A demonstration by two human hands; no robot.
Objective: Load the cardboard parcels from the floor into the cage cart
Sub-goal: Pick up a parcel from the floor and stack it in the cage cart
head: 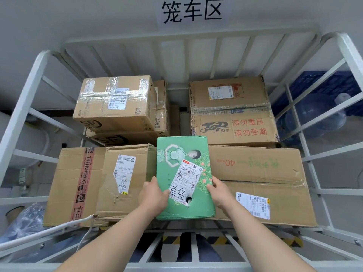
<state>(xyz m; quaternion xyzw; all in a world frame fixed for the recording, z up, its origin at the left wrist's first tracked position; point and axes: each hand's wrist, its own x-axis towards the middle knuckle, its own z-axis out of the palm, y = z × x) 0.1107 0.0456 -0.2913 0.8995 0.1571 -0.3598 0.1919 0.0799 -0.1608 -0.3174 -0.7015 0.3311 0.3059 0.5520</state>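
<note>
A green printed parcel point(176, 154) with a white shipping label lies inside the white cage cart point(23, 83), wedged between two large brown boxes. My left hand point(154, 195) grips its left edge, thumb on top. On the opposite edge, my right hand point(221, 192) holds it the same way. The brown box with red tape point(94, 185) lies to its left, and a wide flat box point(259, 173) to its right. Two stacked taped boxes point(115, 103) and a box with red print point(233, 112) fill the back of the cart.
The cart's barred front rail point(180, 252) runs under my forearms, with yellow-black floor tape showing through it. A white cable point(49, 230) drapes over the front left. Water bottles and a blue crate point(322, 107) stand outside on the right, a plastic-wrapped bundle point(23, 222) on the left.
</note>
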